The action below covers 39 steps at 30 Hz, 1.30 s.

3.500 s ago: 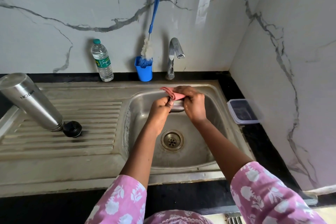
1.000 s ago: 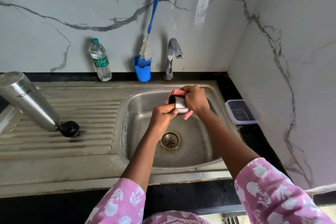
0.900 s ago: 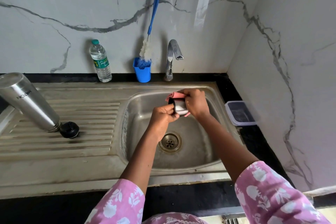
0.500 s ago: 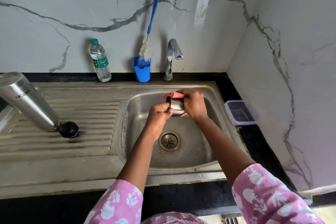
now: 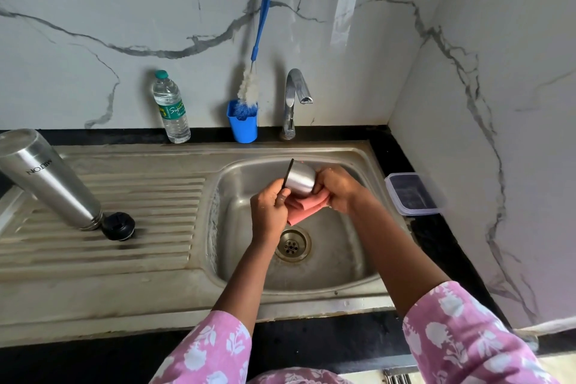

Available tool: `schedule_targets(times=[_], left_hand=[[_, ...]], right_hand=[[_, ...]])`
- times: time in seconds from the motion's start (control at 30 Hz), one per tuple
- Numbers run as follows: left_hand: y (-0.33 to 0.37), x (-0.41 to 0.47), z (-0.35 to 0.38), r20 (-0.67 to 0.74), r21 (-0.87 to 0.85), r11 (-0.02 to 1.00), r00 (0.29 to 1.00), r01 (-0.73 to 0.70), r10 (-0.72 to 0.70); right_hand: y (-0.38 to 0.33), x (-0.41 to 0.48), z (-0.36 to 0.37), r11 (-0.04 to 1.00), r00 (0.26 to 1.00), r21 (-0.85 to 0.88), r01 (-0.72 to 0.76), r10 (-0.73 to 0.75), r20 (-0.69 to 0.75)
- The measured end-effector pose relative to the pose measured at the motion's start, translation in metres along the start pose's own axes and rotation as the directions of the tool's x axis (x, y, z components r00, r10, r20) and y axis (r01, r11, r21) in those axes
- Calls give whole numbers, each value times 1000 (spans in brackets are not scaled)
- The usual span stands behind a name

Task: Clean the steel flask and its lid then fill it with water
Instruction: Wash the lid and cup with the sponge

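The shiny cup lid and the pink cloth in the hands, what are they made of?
The small silver cup-shaped lid looks like brushed steel: dull grey sheen, soft reflections. The pink folded cloth seems soft fabric, maybe sponge cloth: it bends and droops.

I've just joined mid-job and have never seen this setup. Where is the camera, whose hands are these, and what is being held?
There is no machine here. A person works with bare hands, and every picture comes from one camera on their head, looking down at a steel sink. The left hand grips the steel lid at its rim. The right hand holds a pink cloth against it. The flask stands mouth down on the drainboard, beside a black stopper. Behind are a tap, a water bottle and a brush in a blue cup.
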<state>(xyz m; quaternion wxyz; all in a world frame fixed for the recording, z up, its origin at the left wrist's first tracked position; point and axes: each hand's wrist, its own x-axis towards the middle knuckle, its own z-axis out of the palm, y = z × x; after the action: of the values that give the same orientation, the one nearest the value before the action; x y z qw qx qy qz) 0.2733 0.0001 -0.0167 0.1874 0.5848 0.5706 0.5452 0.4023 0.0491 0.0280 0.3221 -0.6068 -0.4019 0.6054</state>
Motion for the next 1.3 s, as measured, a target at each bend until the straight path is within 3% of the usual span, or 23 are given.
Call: schedule_targets(times=[0.1,0.27,0.4,0.6,0.77,0.93,1.1,1.17,1.23,1.3], left_hand=[[1,1,0,2,68,993,996,-94,94],[-1,2,-4,126,86,961,960,-263,252],[-7,-1,-2,203,96,960,949,-263,240],[-20,-2,-2,290,175,953,938,-247,190],[-24,1,-4,269,214,943,943,-255,194],[-33,3,-8,213,289,948,975,-131,70],[-40,2,-6,190,341,940,978,19,-89],[-41,2,-4,202,323,941,964,100,-172],[-37,4,-4,213,271,945,945,186,-247],[-33,5,-1,225,203,944,926,261,-304]], right_hand=[[0,-1,-4,984,990,113,-140,136,44],[5,1,-9,936,955,193,-295,285,79],[8,2,-13,938,944,108,-331,328,41],[8,-6,-19,949,949,65,-308,301,95],[11,-6,-20,981,980,5,-196,196,25],[14,-12,-30,995,993,-34,-97,99,67],[22,-6,-33,973,998,222,-63,61,16],[20,-5,-30,954,999,298,29,-19,-35],[17,-6,-25,960,973,191,202,-175,-152],[14,-4,-20,909,887,-243,339,-395,-239]])
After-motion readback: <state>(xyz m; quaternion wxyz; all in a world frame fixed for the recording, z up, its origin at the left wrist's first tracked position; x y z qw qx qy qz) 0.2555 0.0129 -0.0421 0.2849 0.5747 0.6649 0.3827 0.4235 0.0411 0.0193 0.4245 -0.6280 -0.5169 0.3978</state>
